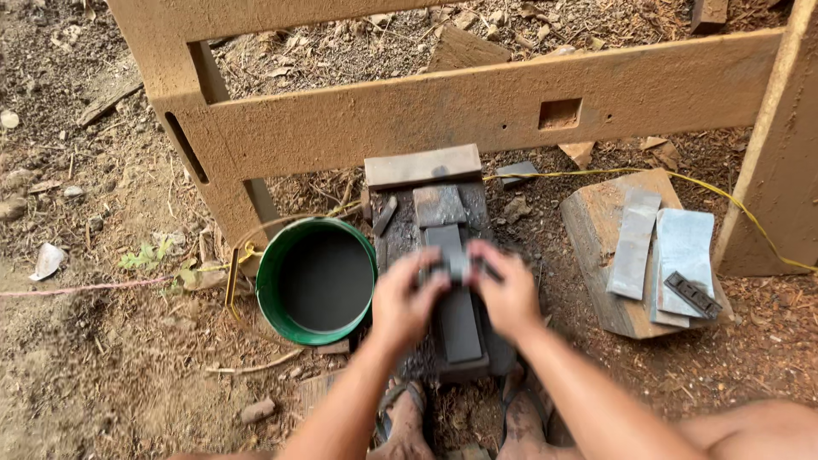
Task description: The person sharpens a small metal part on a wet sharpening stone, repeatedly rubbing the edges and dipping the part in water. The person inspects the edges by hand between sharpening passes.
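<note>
Sharpening stone (458,319), a long dark grey slab, is lying lengthwise on a dark, wet wooden block (400,243) set on the dirt ground, directly in front of the person's sandalled feet. Both hands are pressing a small grey metal blade (457,262) flat against the far half of the stone. Left hand (407,302) is gripping the blade's left end, its grip clamped on the blade; right hand (509,294) is gripping the right end in the same way. A second, shorter grey stone (438,205) is lying on the block just beyond the long one. Green bucket (316,281), holding dark water, is standing just beside the block on the left. To the right, well apart from the hands, a thick wooden offcut (596,221) is carrying several flat grey metal blades (634,243). A timber frame (477,106) is crossing the scene behind the block, and a yellow cord (724,196) is running over the ground.
</note>
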`<state>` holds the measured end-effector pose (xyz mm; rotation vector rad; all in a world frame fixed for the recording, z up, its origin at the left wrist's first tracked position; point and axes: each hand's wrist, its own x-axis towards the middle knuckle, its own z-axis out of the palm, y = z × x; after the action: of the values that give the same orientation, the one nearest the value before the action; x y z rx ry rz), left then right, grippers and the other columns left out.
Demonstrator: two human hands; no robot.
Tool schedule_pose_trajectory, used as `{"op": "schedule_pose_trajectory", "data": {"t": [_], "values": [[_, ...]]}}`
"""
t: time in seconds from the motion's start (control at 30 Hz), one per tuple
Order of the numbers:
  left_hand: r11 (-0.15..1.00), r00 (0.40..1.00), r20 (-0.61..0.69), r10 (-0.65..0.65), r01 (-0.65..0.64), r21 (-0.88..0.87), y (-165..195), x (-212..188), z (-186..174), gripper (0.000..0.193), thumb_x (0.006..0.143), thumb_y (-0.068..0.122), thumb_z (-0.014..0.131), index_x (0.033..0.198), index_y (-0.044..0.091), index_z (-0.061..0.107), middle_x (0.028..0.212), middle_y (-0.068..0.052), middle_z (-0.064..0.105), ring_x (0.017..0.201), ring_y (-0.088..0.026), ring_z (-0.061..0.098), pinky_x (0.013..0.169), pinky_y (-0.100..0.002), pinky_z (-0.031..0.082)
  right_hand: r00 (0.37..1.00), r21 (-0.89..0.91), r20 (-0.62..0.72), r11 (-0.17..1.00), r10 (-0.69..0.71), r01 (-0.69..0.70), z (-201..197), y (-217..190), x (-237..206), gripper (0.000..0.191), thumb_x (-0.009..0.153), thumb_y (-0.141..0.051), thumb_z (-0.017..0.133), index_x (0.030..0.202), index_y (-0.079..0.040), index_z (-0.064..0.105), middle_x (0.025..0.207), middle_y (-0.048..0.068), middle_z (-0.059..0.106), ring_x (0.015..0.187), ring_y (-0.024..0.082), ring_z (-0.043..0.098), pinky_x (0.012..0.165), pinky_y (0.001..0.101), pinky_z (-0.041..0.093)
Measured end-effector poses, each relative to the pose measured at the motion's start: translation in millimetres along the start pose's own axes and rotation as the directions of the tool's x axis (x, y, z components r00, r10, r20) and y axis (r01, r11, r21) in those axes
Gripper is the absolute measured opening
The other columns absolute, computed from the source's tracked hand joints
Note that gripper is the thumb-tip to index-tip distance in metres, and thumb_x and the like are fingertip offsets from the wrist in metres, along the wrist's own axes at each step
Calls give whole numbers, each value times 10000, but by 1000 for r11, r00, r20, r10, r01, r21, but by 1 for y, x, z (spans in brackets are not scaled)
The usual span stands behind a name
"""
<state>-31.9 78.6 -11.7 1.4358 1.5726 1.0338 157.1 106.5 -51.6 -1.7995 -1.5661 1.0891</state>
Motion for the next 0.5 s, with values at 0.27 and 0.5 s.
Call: {"op": "schedule_pose_trajectory", "data": {"t": [0.27,0.5], "values": [[998,990,133,45,-49,29,12,-41,-6,383,824,181,834,1180,117,707,1220,-89,752,1166,-263,709,974,-393,546,968,220,-28,943,-251,251,-7,17,-56,421,839,-163,807,1241,-68,725,1289,147,734,1262,261,653,1071,425,444],[998,995,67,-70,70,-1,8,9,-4,387,867,208,789,1237,137,697,1222,-86,755,1067,-271,733,922,-389,583,993,325,-38,939,-107,114,-3,1,-8,494,827,-213,802,1289,-84,684,1274,91,734,1148,209,700,1004,373,574]]}}
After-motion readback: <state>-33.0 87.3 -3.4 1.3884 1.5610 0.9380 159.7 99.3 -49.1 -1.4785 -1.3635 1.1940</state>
